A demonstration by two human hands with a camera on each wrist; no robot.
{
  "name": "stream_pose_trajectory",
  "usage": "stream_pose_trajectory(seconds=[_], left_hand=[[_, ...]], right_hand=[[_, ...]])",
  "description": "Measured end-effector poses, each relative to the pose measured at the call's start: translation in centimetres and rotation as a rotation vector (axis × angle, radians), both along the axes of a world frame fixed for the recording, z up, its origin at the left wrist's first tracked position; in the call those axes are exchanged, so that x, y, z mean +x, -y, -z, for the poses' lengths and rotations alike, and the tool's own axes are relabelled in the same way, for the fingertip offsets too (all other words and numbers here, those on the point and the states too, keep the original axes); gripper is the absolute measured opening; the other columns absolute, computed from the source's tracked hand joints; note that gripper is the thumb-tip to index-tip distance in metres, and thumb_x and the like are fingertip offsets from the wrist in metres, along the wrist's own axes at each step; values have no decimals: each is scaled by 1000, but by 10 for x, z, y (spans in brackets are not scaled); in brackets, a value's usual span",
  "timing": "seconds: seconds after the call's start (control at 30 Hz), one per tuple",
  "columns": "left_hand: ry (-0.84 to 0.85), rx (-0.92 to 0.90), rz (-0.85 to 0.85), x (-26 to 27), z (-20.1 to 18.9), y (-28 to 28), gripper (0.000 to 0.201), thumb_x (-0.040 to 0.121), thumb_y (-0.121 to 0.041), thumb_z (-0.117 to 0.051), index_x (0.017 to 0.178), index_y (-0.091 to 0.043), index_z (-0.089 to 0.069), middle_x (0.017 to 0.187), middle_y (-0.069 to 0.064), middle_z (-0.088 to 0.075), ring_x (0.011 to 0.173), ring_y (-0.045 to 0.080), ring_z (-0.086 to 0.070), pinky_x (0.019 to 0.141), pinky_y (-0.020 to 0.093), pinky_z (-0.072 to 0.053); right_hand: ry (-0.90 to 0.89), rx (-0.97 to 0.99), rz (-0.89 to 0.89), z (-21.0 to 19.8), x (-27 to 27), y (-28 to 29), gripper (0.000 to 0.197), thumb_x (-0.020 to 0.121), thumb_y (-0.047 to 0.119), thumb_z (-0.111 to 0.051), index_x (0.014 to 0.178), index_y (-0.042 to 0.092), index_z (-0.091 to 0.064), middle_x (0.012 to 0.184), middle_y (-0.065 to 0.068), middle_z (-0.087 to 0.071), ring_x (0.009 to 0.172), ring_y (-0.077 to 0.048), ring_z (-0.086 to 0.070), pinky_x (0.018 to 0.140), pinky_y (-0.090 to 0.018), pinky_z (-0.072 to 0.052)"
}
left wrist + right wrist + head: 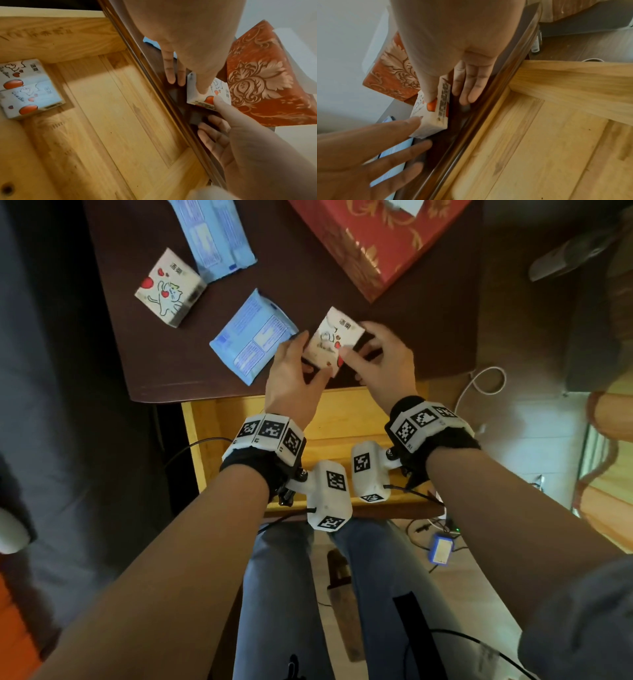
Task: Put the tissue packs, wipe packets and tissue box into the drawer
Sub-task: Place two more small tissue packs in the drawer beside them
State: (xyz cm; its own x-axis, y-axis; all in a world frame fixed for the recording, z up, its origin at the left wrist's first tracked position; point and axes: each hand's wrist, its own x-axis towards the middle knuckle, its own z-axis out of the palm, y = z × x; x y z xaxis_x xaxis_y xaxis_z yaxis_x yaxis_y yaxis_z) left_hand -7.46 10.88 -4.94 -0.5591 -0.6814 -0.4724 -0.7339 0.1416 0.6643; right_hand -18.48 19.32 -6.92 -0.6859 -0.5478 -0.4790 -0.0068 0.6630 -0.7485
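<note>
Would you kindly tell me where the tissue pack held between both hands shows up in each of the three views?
Head: the tissue pack sits centre, above the drawer, between the left hand and right hand.
Left wrist: right of centre, under the thumb.
Right wrist: left of centre.
Shared landmark: the red tissue box just beyond it.

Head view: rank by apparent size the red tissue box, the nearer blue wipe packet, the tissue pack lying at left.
1. red tissue box, though cropped by the frame.
2. nearer blue wipe packet.
3. tissue pack at left.
</note>
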Motion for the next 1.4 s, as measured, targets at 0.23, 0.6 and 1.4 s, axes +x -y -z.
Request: stream_pose_trajectory(seconds=[0.23,0.6,1.4], left_hand=[[83,39,-32,-4,0,-10,68,72,-34,-76,129,-12,-47,127,9,-46,101,12,-48,80,21,-38],[-23,105,-224,29,-18,12,28,87,-39,-51,93,-15,-64,73,-2,-65,63,16,-60,68,40,-53],[101,-291,-355,45,12,120,51,83,-4,-58,130,-3,-39,153,17,-22,143,36,-14,115,43,-25]], right_hand=[[27,-50,-97,-4,1,-4,45,74,21,-73,115,10,-56,112,-8,-46,87,-1,-46,77,-3,-40],[486,-142,70,-29,14,27,37,82,10,-66,116,7,-53,105,-16,-65,88,-22,-65,77,-36,-56],[259,-88,71,0,18,128,33,77,21,-72,107,16,-60,84,3,-64,81,-16,-68,74,-29,-58]])
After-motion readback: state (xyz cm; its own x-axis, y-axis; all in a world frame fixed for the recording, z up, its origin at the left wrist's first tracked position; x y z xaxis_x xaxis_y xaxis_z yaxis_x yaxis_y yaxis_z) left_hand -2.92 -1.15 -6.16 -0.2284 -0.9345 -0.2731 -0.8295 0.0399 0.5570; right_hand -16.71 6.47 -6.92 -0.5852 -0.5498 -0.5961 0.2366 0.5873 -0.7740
